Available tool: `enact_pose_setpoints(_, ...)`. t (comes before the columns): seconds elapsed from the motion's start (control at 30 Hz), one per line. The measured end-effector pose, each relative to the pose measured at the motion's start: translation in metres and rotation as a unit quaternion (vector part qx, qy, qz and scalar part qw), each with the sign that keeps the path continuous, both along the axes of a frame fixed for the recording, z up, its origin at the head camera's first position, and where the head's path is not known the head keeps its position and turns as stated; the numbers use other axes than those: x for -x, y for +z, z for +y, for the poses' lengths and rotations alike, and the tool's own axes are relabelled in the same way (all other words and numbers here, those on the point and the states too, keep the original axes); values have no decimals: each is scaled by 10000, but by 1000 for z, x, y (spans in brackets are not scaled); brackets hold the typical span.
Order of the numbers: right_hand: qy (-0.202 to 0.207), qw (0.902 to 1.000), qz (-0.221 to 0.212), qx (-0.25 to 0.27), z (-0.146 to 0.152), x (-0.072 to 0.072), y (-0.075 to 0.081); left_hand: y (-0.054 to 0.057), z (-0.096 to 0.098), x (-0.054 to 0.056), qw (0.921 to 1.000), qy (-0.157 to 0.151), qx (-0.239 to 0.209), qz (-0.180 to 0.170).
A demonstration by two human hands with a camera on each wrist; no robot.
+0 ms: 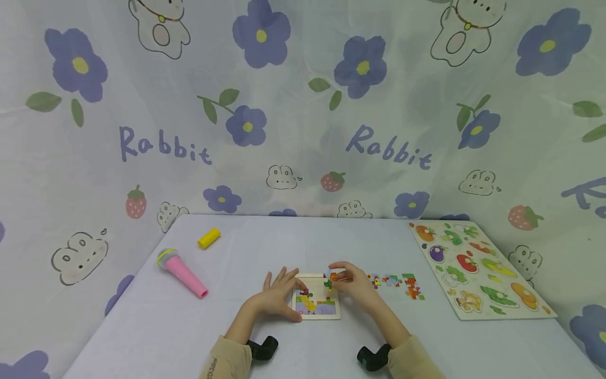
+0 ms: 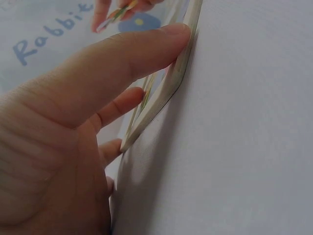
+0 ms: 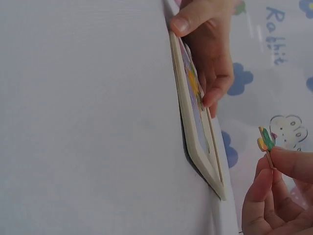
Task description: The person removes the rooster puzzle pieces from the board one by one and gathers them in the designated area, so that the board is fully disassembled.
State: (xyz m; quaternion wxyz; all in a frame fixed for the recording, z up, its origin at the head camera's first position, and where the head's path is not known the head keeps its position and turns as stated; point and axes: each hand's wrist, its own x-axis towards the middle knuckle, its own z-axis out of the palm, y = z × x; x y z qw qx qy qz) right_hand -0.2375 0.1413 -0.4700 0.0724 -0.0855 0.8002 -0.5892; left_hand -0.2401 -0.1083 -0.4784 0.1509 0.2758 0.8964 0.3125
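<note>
A small wooden jigsaw tray (image 1: 316,317), partly filled with colourful pieces, lies on the table between the hands. My left hand (image 1: 276,299) rests on its left side with spread fingers. In the left wrist view, the thumb (image 2: 146,51) presses the tray's edge, and a fingertip touches the picture area in the right wrist view. My right hand (image 1: 356,288) pinches a puzzle piece (image 3: 266,138), green and orange, between thumb and fingers. That piece is raised above the tray's upper right corner, apart from it.
Loose puzzle pieces (image 1: 413,287) lie right of the right hand. A vegetable peg board (image 1: 452,310) stands farther right. At left are a pink toy microphone (image 1: 187,275) and a yellow cylinder (image 1: 209,238). A printed curtain (image 1: 303,131) hangs behind the table.
</note>
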Motion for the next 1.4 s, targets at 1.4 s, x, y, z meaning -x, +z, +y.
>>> enact_pose_setpoints(1.4,-1169,9911,-564,313,65,-21,3,-2,0,-1,10000,36,37,17)
